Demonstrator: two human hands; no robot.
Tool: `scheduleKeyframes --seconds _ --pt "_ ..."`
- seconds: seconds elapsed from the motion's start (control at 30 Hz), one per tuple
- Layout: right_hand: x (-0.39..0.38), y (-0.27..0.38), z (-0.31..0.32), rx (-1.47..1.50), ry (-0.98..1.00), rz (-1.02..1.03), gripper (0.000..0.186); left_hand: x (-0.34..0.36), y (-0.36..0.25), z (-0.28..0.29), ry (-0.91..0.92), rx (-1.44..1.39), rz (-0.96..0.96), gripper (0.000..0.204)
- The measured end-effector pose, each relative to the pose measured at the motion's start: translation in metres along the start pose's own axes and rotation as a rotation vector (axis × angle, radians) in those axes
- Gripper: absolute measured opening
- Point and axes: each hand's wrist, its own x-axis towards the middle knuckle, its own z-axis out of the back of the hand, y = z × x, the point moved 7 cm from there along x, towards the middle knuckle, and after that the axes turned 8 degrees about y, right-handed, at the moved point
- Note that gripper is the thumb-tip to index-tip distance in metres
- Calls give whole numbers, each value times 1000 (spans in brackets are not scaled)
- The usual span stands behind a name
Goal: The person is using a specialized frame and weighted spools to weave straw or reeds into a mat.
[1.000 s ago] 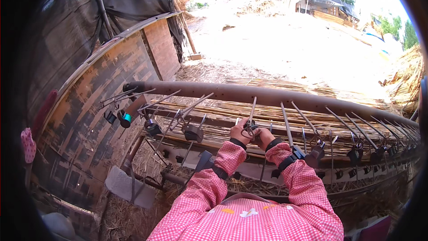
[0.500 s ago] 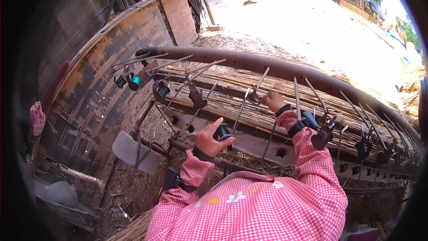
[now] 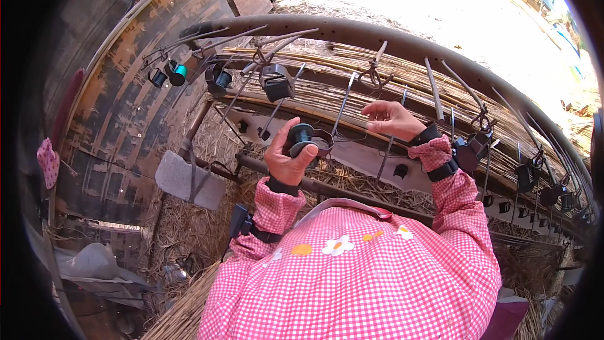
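My left hand (image 3: 283, 158) is closed around a spool (image 3: 302, 136) wound with dark green thread. A dark curved metal bracket (image 3: 324, 142) sticks out from the spool's right side. To the right, my right hand (image 3: 397, 121) is held in the air over the reed rack, fingers apart and nothing visible in them. Just beyond it, a wire hook (image 3: 375, 77) hangs from a rod on the long brown pipe (image 3: 352, 36). Left of that, a spool in a metal holder (image 3: 277, 83) hangs from another hook.
Straight reeds (image 3: 415, 88) lie along the frame below the pipe. Several more holders with spools hang at right, and a teal spool (image 3: 177, 72) hangs at far left. A worn board wall (image 3: 119, 145) stands at left. A grey pad (image 3: 190, 179) is strapped to the frame.
My right hand has come away from the hook under the pipe, and its fingers have opened. The left hand has turned, bringing the spool and its bracket into fuller sight. The view has shifted.
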Motion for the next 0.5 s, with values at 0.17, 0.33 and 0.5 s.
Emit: scheduleKeyframes --seconds 0.17,0.33,0.5 --pt "-15 48 -46 -340 -1 150 46 4 7 -3 21 -72 1 67" --pt "0 33 -34 -277 -258 211 15 8 6 -6 50 -80 -6 67" --pt "26 -39 55 -204 -495 44 15 -1 12 14 15 -40 47 70"
